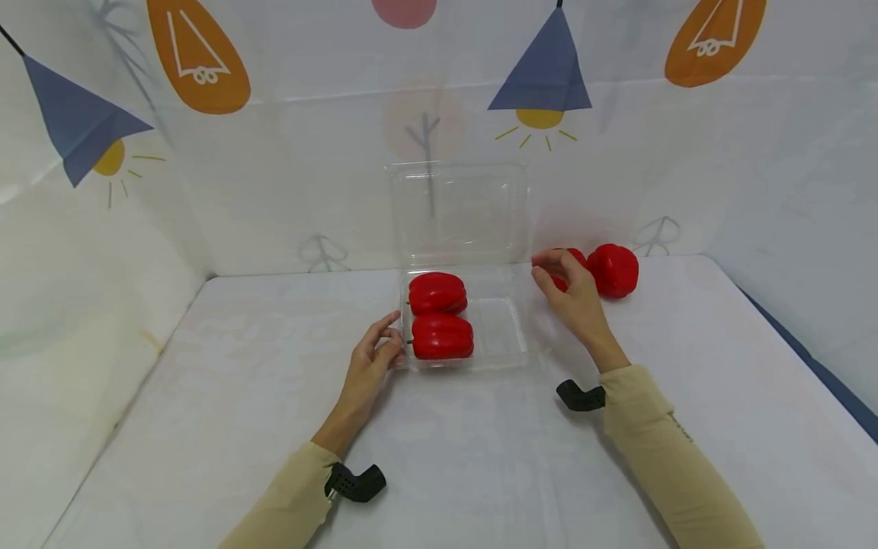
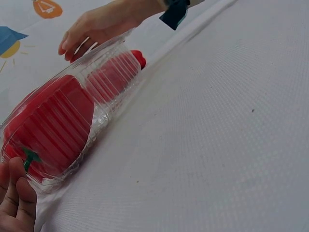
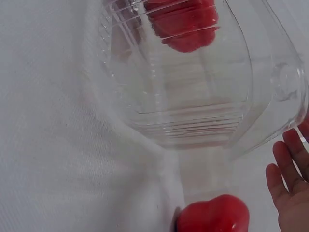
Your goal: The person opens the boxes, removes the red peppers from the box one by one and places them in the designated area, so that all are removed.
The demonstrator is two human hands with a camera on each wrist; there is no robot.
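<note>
Just left of the clear plastic box (image 1: 501,335), beside its near half, a person's left hand (image 1: 366,374) reaches in from a beige sleeve (image 1: 284,499) with a black wrist mount (image 1: 363,486). Its fingers are loosely bent, released rather than clenched, with fingertips at the box's left wall; how firmly they press cannot be told. Inside the box, along its left side, lie two red peppers: the front pepper (image 1: 442,337) and, directly behind it, the rear pepper (image 1: 437,293). Both lie on their sides, and the front one's green stem (image 2: 30,157) points toward the left hand. The transparent lid (image 1: 466,206) stands raised at the box's rear edge, before a printed cloth (image 1: 309,168). Right of the box, the right hand (image 1: 576,305) is poised above the table (image 1: 261,396), its fingers extended and apart. It partly covers the half-hidden pepper (image 1: 578,256), the one nearest the box on that side; whether the fingers touch that pepper cannot be told. Farther right from the box, beside that pepper, sits the outer pepper (image 1: 613,271).
</note>
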